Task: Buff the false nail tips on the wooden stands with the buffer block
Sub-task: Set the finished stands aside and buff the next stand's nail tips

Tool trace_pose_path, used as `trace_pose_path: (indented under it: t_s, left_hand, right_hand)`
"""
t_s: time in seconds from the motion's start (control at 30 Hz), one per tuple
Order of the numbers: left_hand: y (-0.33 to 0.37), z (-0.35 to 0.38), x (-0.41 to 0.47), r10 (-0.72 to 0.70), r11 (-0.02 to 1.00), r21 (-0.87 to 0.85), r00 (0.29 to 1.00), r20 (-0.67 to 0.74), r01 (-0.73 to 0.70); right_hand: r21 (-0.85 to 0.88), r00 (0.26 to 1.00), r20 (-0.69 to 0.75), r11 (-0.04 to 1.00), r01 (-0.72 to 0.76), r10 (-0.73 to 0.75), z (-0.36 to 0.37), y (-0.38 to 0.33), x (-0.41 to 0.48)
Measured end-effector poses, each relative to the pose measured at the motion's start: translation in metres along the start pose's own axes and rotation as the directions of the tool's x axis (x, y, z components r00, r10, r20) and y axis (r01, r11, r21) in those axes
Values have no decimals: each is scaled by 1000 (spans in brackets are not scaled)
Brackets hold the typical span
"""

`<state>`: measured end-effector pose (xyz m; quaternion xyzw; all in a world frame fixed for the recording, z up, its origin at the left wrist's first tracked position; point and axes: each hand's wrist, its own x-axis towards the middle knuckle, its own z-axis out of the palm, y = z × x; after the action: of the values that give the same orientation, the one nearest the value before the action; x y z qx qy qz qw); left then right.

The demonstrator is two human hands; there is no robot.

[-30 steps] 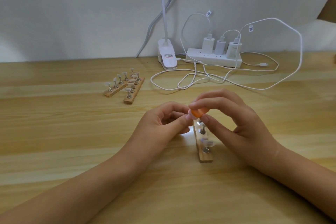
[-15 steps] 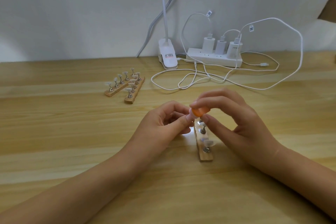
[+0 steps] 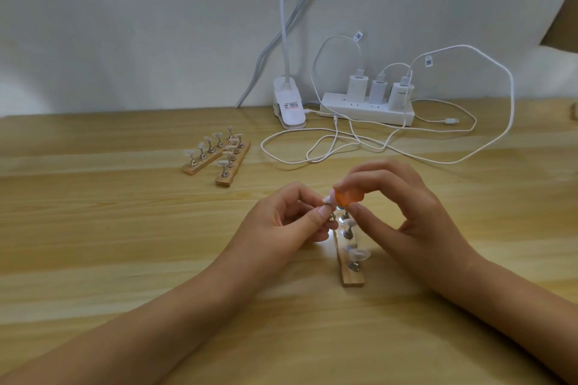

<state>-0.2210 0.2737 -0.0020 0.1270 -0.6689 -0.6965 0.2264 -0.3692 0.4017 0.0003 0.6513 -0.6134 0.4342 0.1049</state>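
We see a softly lit scene, even and rather dim, with a grey cast on the wall. The light seems to come from above: the hands throw only faint, blurred shadows on the bench in the lower centre. One small bright glare spot sits between the hands at centre. Wide-angle distortion bows the bench's far edge and stretches the forearms at the lower corners. Fine detail at centre is slightly soft; the small tips blur.

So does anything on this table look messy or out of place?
Only the white charging cables, sprawled in loose loops beside the power strip. The two spare stands lie angled together; nothing looks spilled or broken.
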Motion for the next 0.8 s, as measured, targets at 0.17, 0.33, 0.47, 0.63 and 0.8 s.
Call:
trace_pose_path:
  t_s: [0.17,0.33,0.47,0.63,0.8]
  left_hand:
    - [0,0,0,2,1000,9,1000,-3,-2]
    - [1,1,0,16,1000,5,1000,0,-16]
    - [-1,0,0,15,1000,-1,1000,-9,-15]
    - [-1,-1,1,22,1000,3,1000,-7,-22]
    - [-3,-1,1,20,1000,1,1000,-14,-20]
  right_hand:
    - [-12,1000,0,1000,-3,3,1,0,1]
    - [-16,999,12,999,32,-32,2,-3,-1]
    - [-6,1000,-3,1000,-1,1,0,0,1]
    - [-11,999,18,999,41,-41,2,-1,-1]
    - [11,1000,13,1000,10,-10,1,-1,0]
